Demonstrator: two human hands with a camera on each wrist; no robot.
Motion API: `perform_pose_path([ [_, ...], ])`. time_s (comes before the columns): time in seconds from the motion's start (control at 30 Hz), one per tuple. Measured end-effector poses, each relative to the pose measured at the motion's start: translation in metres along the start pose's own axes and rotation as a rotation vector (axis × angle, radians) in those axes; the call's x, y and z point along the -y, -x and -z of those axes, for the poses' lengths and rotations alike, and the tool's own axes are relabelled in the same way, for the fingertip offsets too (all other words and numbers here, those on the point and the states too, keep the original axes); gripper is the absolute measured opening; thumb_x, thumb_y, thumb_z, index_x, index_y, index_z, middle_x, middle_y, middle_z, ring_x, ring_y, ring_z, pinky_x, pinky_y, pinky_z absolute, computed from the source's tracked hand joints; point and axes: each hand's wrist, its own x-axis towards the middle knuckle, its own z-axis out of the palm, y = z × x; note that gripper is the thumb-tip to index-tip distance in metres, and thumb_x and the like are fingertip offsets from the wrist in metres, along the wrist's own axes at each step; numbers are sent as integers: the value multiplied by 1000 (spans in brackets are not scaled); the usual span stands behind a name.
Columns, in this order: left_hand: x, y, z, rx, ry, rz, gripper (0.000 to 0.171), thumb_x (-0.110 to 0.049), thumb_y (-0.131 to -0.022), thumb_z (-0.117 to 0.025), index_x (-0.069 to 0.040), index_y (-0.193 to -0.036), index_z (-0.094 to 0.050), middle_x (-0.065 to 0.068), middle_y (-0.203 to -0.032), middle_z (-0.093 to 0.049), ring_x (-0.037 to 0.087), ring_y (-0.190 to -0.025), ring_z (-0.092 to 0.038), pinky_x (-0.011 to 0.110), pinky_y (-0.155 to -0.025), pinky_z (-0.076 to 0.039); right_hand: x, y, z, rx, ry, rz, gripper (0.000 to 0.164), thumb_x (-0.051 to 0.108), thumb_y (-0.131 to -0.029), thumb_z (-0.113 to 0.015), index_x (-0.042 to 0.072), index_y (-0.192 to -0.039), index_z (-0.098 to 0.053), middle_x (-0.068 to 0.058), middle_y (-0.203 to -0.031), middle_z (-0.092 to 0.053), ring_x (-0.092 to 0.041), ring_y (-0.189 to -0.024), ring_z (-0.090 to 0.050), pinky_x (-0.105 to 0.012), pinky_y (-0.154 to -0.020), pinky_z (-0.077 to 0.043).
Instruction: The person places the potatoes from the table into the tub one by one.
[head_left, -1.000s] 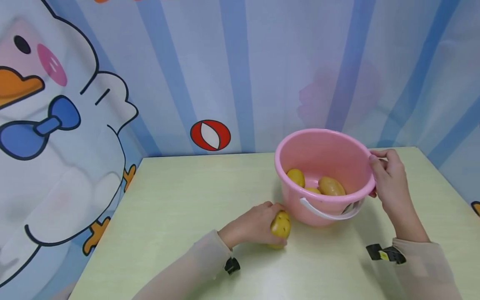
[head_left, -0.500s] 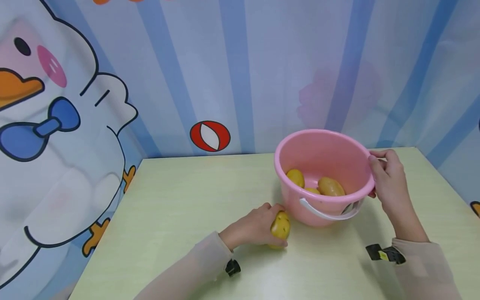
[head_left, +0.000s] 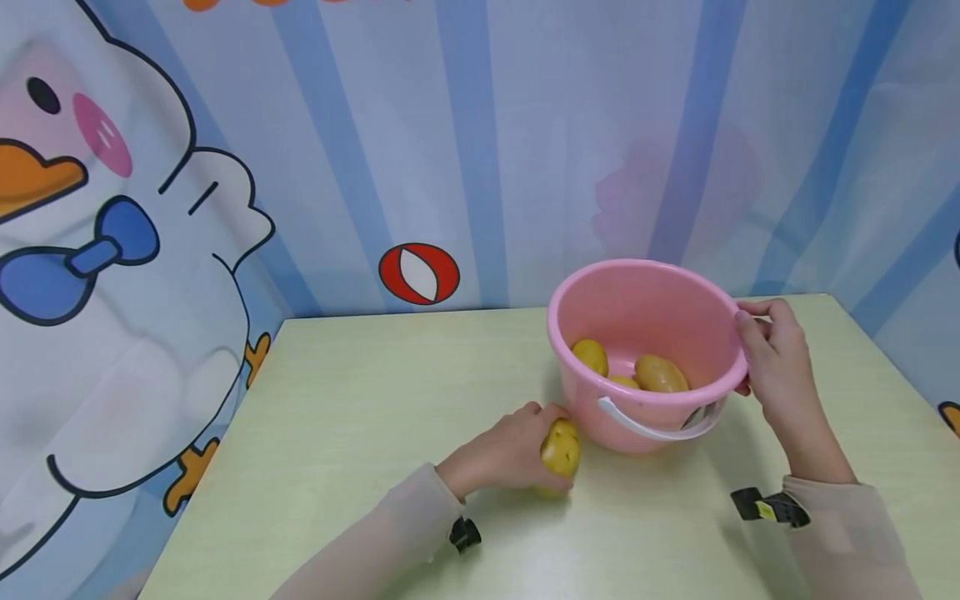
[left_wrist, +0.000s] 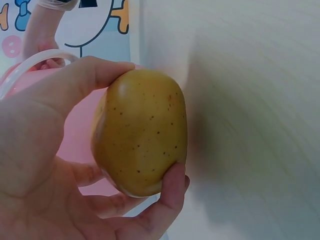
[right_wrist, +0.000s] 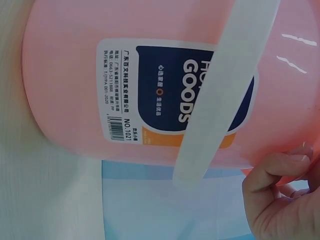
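Observation:
My left hand (head_left: 513, 450) grips a yellow potato with small dark specks (left_wrist: 142, 132), thumb and fingers curled around its ends. In the head view this potato sits low over the table, just left of the pink bucket (head_left: 645, 421). My right hand (head_left: 780, 358) pinches the bucket's rim at its right side. Inside the bucket lie a browner potato (head_left: 660, 373), a yellow potato (head_left: 590, 357) and part of another one, mostly hidden by the front wall. The white handle (right_wrist: 225, 95) hangs down over the bucket's front, across a printed label (right_wrist: 150, 100) in the right wrist view.
The pale wooden table (head_left: 360, 392) stretches to the left and front of the bucket. Its back edge meets a blue striped backdrop (head_left: 525, 150) printed with a cartoon duck (head_left: 135, 333) and a red and white ball (head_left: 419, 274).
Almost nothing differs. Both hands, the potato and the bucket keep their places; the whole head view has shifted very slightly.

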Motion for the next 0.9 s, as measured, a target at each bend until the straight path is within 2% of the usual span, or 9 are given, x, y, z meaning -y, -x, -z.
perform_pose_path([
  [0.3, -1, 2, 14, -59, 11, -21, 72, -39, -76, -82, -19, -136, -49, -2, -104, -51, 16, -86, -54, 28, -66, -50, 0, 0, 0, 1, -5, 4, 37, 26, -108, -39, -3, -131, -42, -8, -71, -58, -17, -39, -49, -28, -38, -42],
  [0.57, -2, 5, 31, -65, 8, -45, 68, -35, -76, -81, -19, -134, -49, -1, -104, -51, 17, -87, -54, 28, -68, -50, -1, 0, 0, 4, -2, -5, 38, 26, -108, -39, -3, -133, -41, -7, -72, -58, -17, -39, -49, -29, -38, -42],
  [0.9, 0, 11, 52, -110, 43, -27, 71, -36, -76, -81, -20, -136, -49, -1, -107, -52, 18, -92, -53, 31, -70, -50, 0, -1, 1, 6, -1, -20, 38, 27, -108, -39, -2, -133, -41, -6, -75, -59, -17, -41, -49, -29, -39, -43],
])
